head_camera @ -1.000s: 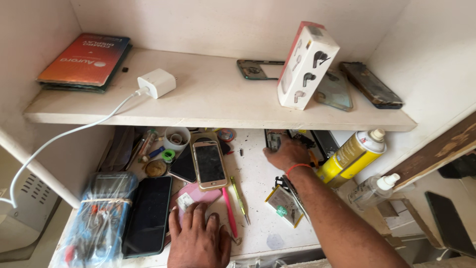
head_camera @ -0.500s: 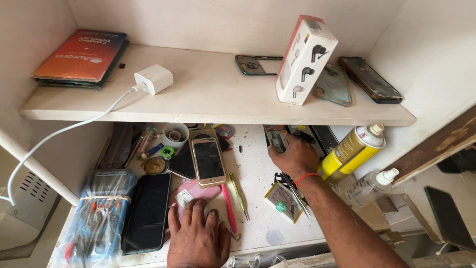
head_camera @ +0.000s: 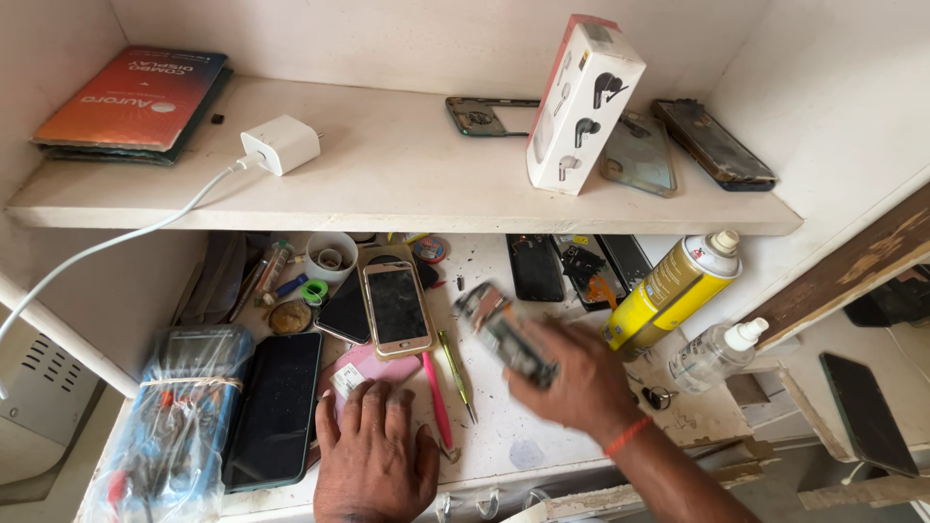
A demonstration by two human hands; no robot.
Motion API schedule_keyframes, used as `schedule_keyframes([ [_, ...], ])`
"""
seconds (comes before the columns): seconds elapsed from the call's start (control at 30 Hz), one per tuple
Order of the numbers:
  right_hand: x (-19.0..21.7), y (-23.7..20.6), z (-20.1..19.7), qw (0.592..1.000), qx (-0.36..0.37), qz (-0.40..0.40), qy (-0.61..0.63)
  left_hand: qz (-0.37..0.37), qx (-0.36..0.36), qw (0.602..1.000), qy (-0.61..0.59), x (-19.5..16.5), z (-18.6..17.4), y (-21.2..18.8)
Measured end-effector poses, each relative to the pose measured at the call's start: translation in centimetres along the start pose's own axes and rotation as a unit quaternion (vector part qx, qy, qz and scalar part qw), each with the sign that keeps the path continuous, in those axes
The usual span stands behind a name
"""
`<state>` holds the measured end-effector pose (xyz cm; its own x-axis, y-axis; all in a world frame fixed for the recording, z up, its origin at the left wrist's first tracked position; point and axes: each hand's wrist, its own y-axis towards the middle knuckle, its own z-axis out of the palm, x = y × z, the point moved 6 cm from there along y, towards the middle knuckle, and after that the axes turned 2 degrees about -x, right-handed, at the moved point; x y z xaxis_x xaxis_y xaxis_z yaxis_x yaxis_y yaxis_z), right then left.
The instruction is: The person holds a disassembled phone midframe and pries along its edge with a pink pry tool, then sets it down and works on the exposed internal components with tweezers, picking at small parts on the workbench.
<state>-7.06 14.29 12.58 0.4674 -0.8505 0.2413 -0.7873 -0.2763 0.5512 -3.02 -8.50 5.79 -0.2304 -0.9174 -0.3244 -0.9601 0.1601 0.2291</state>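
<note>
Your right hand (head_camera: 572, 373) lifts a blurred phone part (head_camera: 506, 332) above the cluttered white surface (head_camera: 542, 441), grip closed round its lower end; the part sticks out up and to the left of the fingers, clear of the surface. Your left hand (head_camera: 376, 455) lies flat, palm down, open, on a pink card (head_camera: 360, 366) at the surface's near edge. Little free room: bare patch only btwn the two hands and just below the right grip, w/ the shelf (head_camera: 407, 184) edge hanging low overhead. Left of the left hand, touching nothing, a dark phone (head_camera: 275, 407) and a plastic-wrapped tool bundle (head_camera: 172, 416). Above it, a gold-framed phone (head_camera: 396, 308); a pink-handled tool (head_camera: 435, 397) and a green screwdriver (head_camera: 453, 366) lie btwn the hands. Right of the right grip: a yellow spray can (head_camera: 673, 291), tilted, and a clear pump bottle (head_camera: 715, 351). On the shelf: a white earbud box (head_camera: 583, 102) standing upright, an orange flat box (head_camera: 136, 102) far left, and a white charger (head_camera: 281, 145) w/ cable.
</note>
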Motion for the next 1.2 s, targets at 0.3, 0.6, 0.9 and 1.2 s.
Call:
schedule_keyframes([
  [0.3, 4.1, -3.2, 0.2, 0.986, 0.068, -0.107, 0.110, -0.042, 0.026, 0.999, 0.001, 0.4, 0.2, -0.1],
  [0.6, 3.8, -3.8, 1.1, 0.979, 0.083, -0.145, 0.121, -0.102, -0.012, 0.994, -0.039, 1.3, -0.3, 0.2],
  [0.9, 3.9, -3.4, 1.8, 0.974, 0.124, -0.130, 0.135, -0.088, -0.001, 0.996, -0.034, 0.7, -1.4, 0.5],
  [1.2, 1.6, -2.2, 2.8, 0.972, 0.115, -0.170, 0.116, -0.089, 0.018, 0.995, -0.030, 1.1, -0.7, 0.6],
])
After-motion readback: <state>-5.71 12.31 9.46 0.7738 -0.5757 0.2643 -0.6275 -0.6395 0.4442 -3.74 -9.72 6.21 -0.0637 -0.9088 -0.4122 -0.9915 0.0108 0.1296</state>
